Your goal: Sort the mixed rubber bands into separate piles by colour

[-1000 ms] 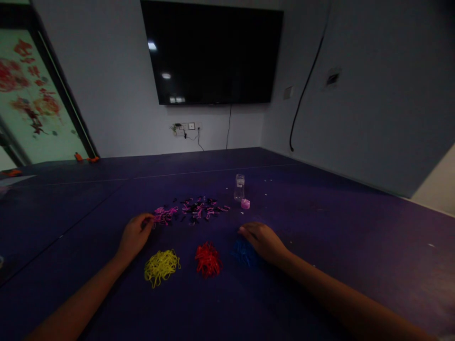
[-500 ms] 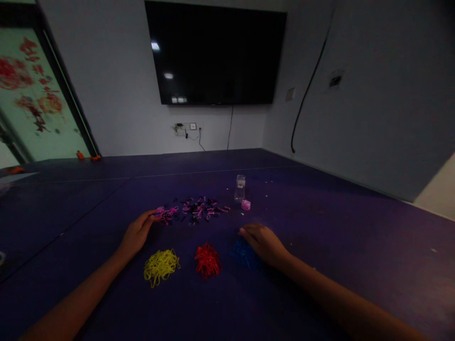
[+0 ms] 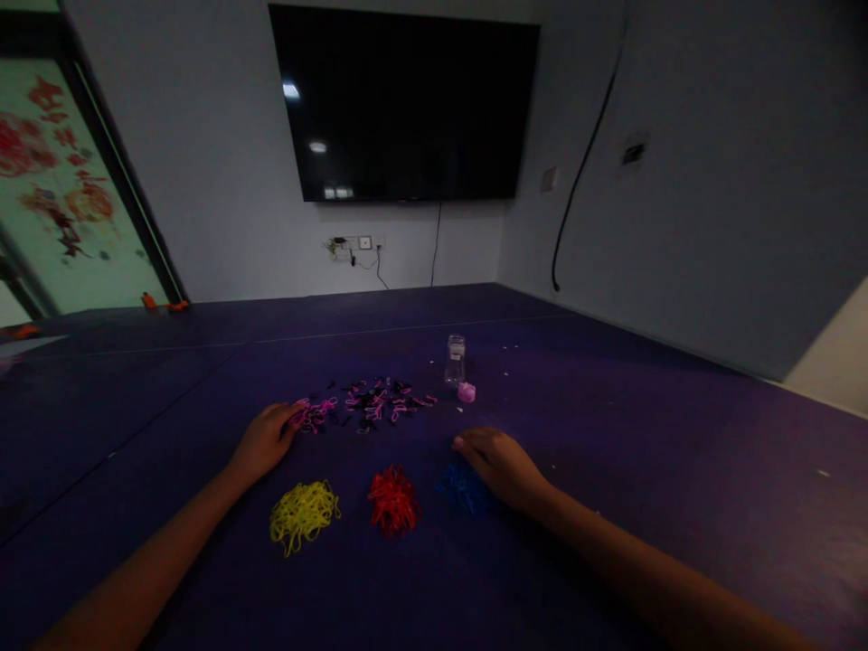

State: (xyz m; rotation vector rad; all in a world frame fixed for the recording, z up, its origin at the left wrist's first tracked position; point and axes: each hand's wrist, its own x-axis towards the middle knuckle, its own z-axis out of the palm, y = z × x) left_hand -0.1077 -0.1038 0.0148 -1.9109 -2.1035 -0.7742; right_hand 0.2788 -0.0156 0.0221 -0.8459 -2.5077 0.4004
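Observation:
At the left edge of a small pile of pink rubber bands (image 3: 317, 414), my left hand (image 3: 266, 440) touches the bands with its fingertips, the thumb apart from the fingers. Right beside that pile lies a scatter of mixed black and pink rubber bands (image 3: 380, 402). My right hand (image 3: 503, 466) rests on the surface against a heap of blue rubber bands (image 3: 462, 488), partly covering it. Its fingers are curled together, and whatever may be in them is hidden. Nearer to me are a red heap of rubber bands (image 3: 394, 502) and a yellow heap of rubber bands (image 3: 304, 515).
A clear bottle (image 3: 456, 360) stands upright behind the right hand, a pink cap (image 3: 467, 392) beside it. Small white scraps dot the dark purple surface (image 3: 651, 434). A television (image 3: 413, 104) hangs on the far wall, with cables below. Orange objects (image 3: 163, 304) lie far left.
My left hand's fingers have shifted slightly at the edge of the pink rubber bands, the thumb now lower and farther from the fingers. My right hand has stayed in place. The view has tilted slightly.

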